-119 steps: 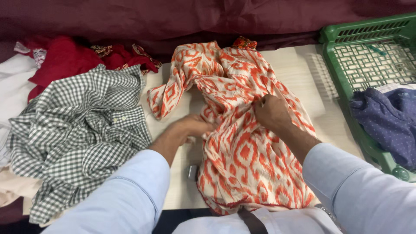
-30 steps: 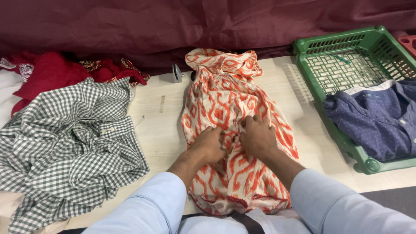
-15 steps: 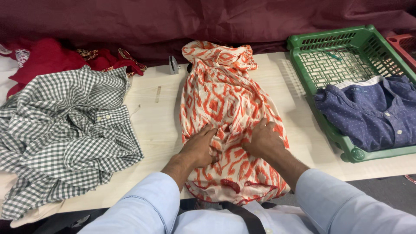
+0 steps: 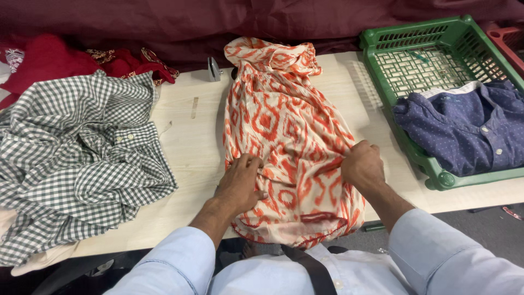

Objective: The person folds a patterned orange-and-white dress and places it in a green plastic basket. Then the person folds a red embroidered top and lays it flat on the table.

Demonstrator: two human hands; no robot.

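An orange-and-white patterned garment (image 4: 284,125) lies lengthwise on the pale wooden table (image 4: 191,158), its near hem hanging over the front edge. My left hand (image 4: 240,183) pinches the cloth at the garment's left edge. At the right edge my right hand (image 4: 362,165) grips a fold of the same cloth. Both hands sit about level with each other, with the fabric stretched between them. Light blue sleeves cover both my forearms.
A rumpled green-and-white checked shirt (image 4: 76,158) covers the table's left side, with red clothes (image 4: 60,63) behind it. A green plastic crate (image 4: 415,60) at right holds a dark blue dotted shirt (image 4: 464,131). A small metal clip (image 4: 212,70) stands near the dark red backdrop.
My hands have moved apart from the garment's middle to its left and right edges, pulling the cloth flatter and wider. The view has shifted slightly toward the table.
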